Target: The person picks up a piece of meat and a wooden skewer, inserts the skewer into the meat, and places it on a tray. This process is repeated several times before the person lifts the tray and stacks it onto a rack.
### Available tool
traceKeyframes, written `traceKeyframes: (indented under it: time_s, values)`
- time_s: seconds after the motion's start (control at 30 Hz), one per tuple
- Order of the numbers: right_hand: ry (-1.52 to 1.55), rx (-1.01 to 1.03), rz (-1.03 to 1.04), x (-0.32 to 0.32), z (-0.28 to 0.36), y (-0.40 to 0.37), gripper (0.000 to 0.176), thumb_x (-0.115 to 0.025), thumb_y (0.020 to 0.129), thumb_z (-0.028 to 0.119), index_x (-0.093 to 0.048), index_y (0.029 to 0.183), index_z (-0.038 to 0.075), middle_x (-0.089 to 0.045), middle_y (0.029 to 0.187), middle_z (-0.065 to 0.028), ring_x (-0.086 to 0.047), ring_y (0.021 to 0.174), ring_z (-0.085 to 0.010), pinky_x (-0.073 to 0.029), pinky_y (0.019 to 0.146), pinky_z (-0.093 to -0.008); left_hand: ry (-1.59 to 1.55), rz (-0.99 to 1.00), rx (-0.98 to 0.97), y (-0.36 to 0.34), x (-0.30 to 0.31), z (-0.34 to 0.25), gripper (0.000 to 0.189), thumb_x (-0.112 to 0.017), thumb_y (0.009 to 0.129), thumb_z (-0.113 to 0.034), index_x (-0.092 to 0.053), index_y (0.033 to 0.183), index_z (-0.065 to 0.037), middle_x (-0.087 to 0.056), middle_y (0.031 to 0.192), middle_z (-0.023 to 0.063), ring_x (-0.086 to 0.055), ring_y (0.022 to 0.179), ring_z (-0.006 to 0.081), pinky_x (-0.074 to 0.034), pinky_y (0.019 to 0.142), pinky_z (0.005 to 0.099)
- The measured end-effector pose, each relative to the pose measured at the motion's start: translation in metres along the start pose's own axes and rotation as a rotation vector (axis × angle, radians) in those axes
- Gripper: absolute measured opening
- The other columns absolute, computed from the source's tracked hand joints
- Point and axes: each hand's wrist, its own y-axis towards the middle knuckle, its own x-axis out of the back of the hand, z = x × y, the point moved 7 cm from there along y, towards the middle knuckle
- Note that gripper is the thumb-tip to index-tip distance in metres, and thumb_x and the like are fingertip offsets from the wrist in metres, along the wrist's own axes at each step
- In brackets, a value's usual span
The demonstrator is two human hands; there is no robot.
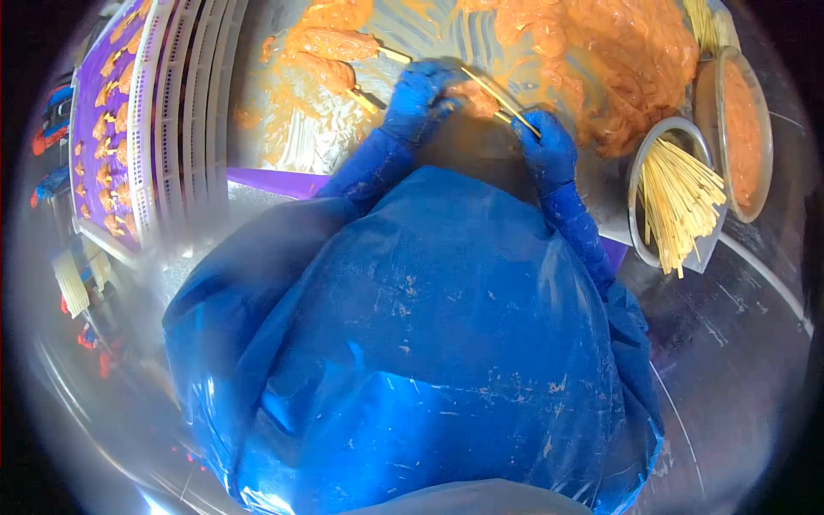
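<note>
Over the steel tray (455, 142), two blue-gloved hands work close together around a small piece of coated orange meat (474, 99), which lies between them near the tray's front edge. The left hand (418, 99) is just beside the piece, its fingers curled toward the meat's left end; whether they pinch it or only rest against it, I cannot tell. The right hand (548, 144) has a narrow grip, its fingers closed on the lower end of a thin stick (493, 95) that slants up and to the left, its far tip above the meat. A second, shorter length of stick (504, 117) shows between the right fingers and the meat; how it is held is not clear. Left of the hands lie two coated pieces on sticks, the nearer skewer (322, 72) and the farther skewer (342, 42), both with bare ends pointing right. White smears (330, 142) cover the tray below them. A big heap (631, 73) of orange meat fills the tray's far right. Beside the tray on the right, a tub (637, 193) holds many loose sticks (682, 202), and next to it stands a bowl (766, 146) of orange mix (743, 129). At far left, a white crate (142, 129) stands beside purple sheeting (94, 129) dotted with small orange pieces (107, 120)
</note>
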Motion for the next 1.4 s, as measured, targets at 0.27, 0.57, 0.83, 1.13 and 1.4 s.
traceKeyframes:
  time_s: [0.27,0.57,0.83,1.13,1.4]
  values:
    - [-0.013,0.046,-0.035,0.000,0.002,-0.001,0.016,-0.065,0.085,0.023,-0.063,0.088,0.008,-0.061,0.082,-0.0122,-0.062,0.076,-0.0298,-0.048,0.069,-0.0380,-0.009,0.015,0.028,-0.004,0.000,0.015,0.025,-0.071,0.074,-0.015,-0.071,0.099,-0.012,-0.066,0.100,0.0111,-0.057,0.098,0.0330,-0.045,0.087,0.0421]
    - [-0.034,0.029,0.078,-0.008,0.002,0.012,0.017,-0.067,0.086,0.022,-0.065,0.090,0.006,-0.062,0.083,-0.0123,-0.062,0.075,-0.0259,-0.048,0.068,-0.0342,0.085,0.049,-0.039,-0.003,0.001,0.010,0.022,-0.072,0.074,-0.014,-0.070,0.096,-0.012,-0.066,0.100,0.0086,-0.057,0.098,0.0313,-0.045,0.087,0.0417]
    - [-0.055,0.004,0.162,-0.018,0.011,0.025,0.016,-0.065,0.085,0.021,-0.064,0.089,0.006,-0.060,0.083,-0.0123,-0.061,0.074,-0.0255,-0.046,0.067,-0.0347,0.073,0.167,-0.142,0.000,-0.008,0.019,0.026,-0.074,0.071,-0.011,-0.070,0.097,-0.008,-0.067,0.096,0.0097,-0.060,0.092,0.0307,-0.048,0.082,0.0391]
    - [0.287,-0.282,0.158,0.007,-0.022,0.001,0.016,-0.061,0.090,0.019,-0.065,0.093,0.004,-0.061,0.076,-0.0052,-0.056,0.070,-0.0145,-0.046,0.066,-0.0292,0.081,-0.139,0.025,-0.011,0.021,0.001,0.025,-0.071,0.073,-0.005,-0.070,0.098,-0.010,-0.066,0.098,0.0117,-0.060,0.093,0.0309,-0.049,0.083,0.0400]
    - [0.292,-0.282,0.308,0.004,-0.041,-0.009,0.018,-0.062,0.090,0.020,-0.065,0.090,0.002,-0.057,0.074,-0.0006,-0.052,0.071,-0.0082,-0.043,0.066,-0.0247,0.193,-0.010,-0.063,-0.011,-0.004,-0.005,0.026,-0.069,0.073,-0.007,-0.070,0.098,-0.014,-0.065,0.095,0.0087,-0.059,0.089,0.0322,-0.050,0.077,0.0414]
